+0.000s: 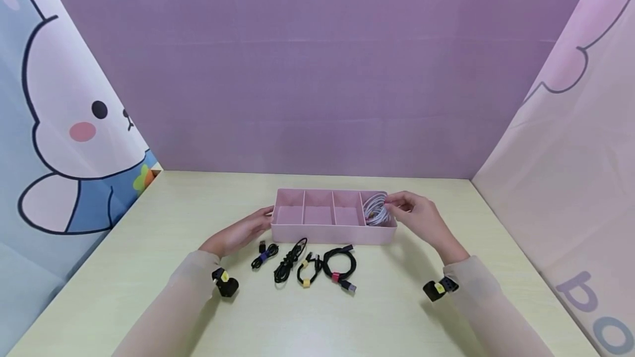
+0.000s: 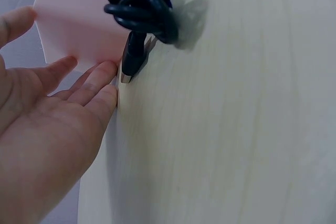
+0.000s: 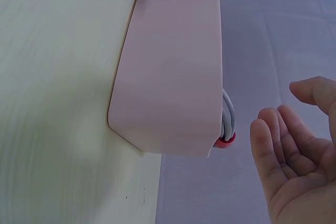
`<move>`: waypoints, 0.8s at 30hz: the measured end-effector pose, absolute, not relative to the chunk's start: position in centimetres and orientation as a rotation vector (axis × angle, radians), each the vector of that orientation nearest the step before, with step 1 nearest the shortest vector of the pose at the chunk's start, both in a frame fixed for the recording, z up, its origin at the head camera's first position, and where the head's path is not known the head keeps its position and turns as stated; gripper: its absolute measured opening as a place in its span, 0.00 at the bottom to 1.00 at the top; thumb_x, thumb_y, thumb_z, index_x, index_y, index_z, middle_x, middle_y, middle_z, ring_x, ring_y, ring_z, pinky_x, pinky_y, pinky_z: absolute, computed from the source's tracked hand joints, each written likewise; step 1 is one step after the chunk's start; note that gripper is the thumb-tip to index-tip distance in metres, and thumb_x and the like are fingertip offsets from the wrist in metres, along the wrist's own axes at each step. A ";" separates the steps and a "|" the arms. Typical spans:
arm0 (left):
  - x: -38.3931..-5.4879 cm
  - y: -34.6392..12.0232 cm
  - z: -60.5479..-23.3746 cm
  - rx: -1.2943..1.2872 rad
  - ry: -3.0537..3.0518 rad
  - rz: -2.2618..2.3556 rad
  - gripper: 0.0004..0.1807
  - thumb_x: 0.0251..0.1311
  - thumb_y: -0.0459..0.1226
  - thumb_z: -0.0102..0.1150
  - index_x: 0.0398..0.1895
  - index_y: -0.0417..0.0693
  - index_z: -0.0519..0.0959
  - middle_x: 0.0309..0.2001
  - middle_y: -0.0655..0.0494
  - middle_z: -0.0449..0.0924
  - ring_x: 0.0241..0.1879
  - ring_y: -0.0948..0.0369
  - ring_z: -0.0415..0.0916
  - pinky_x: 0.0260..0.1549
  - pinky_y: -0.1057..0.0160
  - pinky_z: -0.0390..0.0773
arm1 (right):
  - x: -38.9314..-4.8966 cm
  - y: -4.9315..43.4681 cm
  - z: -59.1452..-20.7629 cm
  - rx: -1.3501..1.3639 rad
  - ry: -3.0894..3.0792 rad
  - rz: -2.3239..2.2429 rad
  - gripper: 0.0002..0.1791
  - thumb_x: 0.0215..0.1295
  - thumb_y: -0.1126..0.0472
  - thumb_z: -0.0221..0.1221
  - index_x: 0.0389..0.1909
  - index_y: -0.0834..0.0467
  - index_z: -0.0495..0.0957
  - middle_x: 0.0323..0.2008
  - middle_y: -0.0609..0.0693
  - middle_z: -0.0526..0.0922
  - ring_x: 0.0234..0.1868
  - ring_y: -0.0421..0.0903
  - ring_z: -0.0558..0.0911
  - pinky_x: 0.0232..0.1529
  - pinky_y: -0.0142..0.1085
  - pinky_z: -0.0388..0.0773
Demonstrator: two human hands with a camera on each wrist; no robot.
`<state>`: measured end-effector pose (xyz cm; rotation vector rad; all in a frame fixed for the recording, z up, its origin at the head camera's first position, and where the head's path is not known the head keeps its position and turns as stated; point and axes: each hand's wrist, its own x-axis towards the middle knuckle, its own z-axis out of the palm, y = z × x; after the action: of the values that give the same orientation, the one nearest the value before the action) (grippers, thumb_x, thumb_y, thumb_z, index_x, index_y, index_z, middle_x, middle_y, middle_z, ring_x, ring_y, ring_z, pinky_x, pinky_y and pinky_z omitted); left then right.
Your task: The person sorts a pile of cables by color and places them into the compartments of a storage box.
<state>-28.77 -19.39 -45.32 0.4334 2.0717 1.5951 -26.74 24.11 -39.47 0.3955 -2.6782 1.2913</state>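
Near tabletop's (image 1: 377, 318) far edge: touching pink box's (image 1: 332, 234) left end with outstretched left hand (image 1: 243, 234), hovering beside right-end white cable (image 1: 375, 212) with right hand (image 1: 420, 219), thumb and fingers apart!

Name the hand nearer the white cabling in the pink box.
Right. The right hand is close beside the white cabling; the left hand is at the opposite end of the pink box.
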 end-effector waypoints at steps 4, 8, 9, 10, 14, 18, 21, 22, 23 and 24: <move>-28.7 -19.4 -45.4 0.444 2.075 1.600 0.35 0.80 0.45 0.37 0.81 0.44 0.40 0.80 0.45 0.42 0.77 0.46 0.43 0.75 0.50 0.44 | -26.6 24.0 -39.5 0.415 -2.685 1.273 0.16 0.69 0.53 0.64 0.50 0.60 0.84 0.37 0.49 0.85 0.38 0.46 0.81 0.35 0.35 0.78; -28.7 -19.5 -45.4 0.426 2.085 1.598 0.35 0.79 0.46 0.39 0.81 0.46 0.42 0.79 0.47 0.45 0.77 0.48 0.45 0.75 0.51 0.46 | -26.5 23.8 -39.6 0.429 -2.691 1.274 0.16 0.69 0.53 0.64 0.50 0.59 0.84 0.36 0.49 0.85 0.38 0.46 0.81 0.36 0.35 0.79; -28.7 -19.5 -45.5 0.432 2.084 1.600 0.35 0.79 0.46 0.39 0.81 0.46 0.41 0.79 0.47 0.45 0.77 0.47 0.45 0.75 0.51 0.45 | -26.4 23.8 -39.6 0.435 -2.693 1.279 0.16 0.69 0.53 0.64 0.50 0.59 0.84 0.36 0.49 0.85 0.38 0.46 0.81 0.36 0.36 0.80; -28.7 -19.5 -45.4 0.424 2.085 1.598 0.35 0.79 0.46 0.39 0.81 0.46 0.42 0.79 0.47 0.45 0.77 0.48 0.45 0.75 0.51 0.46 | -26.3 23.7 -39.7 0.440 -2.694 1.284 0.16 0.68 0.53 0.64 0.50 0.60 0.84 0.36 0.49 0.85 0.38 0.46 0.81 0.36 0.36 0.80; -28.7 -19.5 -45.4 0.422 2.084 1.602 0.35 0.80 0.46 0.38 0.81 0.47 0.42 0.80 0.48 0.45 0.77 0.48 0.45 0.75 0.51 0.46 | -26.0 23.3 -39.6 0.466 -2.705 1.299 0.17 0.68 0.54 0.65 0.50 0.61 0.83 0.35 0.49 0.85 0.37 0.46 0.81 0.35 0.35 0.80; -28.6 -19.4 -45.3 0.423 2.085 1.601 0.34 0.80 0.46 0.38 0.81 0.47 0.42 0.80 0.48 0.45 0.77 0.48 0.45 0.75 0.52 0.46 | -25.8 23.1 -39.5 0.487 -2.721 1.293 0.16 0.68 0.54 0.65 0.49 0.61 0.84 0.35 0.48 0.85 0.37 0.46 0.81 0.34 0.35 0.80; -28.6 -19.4 -45.3 0.425 2.085 1.599 0.34 0.80 0.45 0.38 0.81 0.46 0.42 0.80 0.48 0.45 0.77 0.49 0.45 0.75 0.52 0.47 | -25.7 22.9 -39.5 0.495 -2.725 1.287 0.16 0.68 0.54 0.65 0.49 0.61 0.84 0.35 0.47 0.85 0.37 0.46 0.81 0.35 0.35 0.80; -28.6 -19.4 -45.3 0.425 2.084 1.599 0.34 0.80 0.45 0.38 0.81 0.46 0.42 0.80 0.48 0.45 0.77 0.49 0.46 0.75 0.53 0.47 | -25.7 22.9 -39.6 0.499 -2.724 1.287 0.16 0.68 0.54 0.65 0.49 0.60 0.84 0.35 0.47 0.85 0.37 0.46 0.81 0.35 0.35 0.80; -28.6 -19.5 -45.3 0.434 2.083 1.599 0.34 0.80 0.45 0.37 0.81 0.46 0.42 0.80 0.47 0.44 0.77 0.48 0.45 0.75 0.52 0.46 | -25.6 22.8 -39.6 0.502 -2.722 1.286 0.15 0.67 0.54 0.66 0.48 0.60 0.84 0.35 0.47 0.85 0.37 0.46 0.81 0.36 0.35 0.80; -28.6 -19.5 -45.4 0.432 2.083 1.598 0.34 0.80 0.45 0.37 0.81 0.46 0.42 0.80 0.47 0.44 0.77 0.48 0.45 0.75 0.52 0.46 | -25.6 22.7 -39.6 0.508 -2.723 1.289 0.14 0.67 0.54 0.66 0.47 0.59 0.84 0.35 0.47 0.85 0.37 0.46 0.81 0.35 0.35 0.80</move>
<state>-28.60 -19.49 -45.36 0.4321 2.0831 1.5976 -25.59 22.74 -39.60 0.5083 -2.7233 1.2893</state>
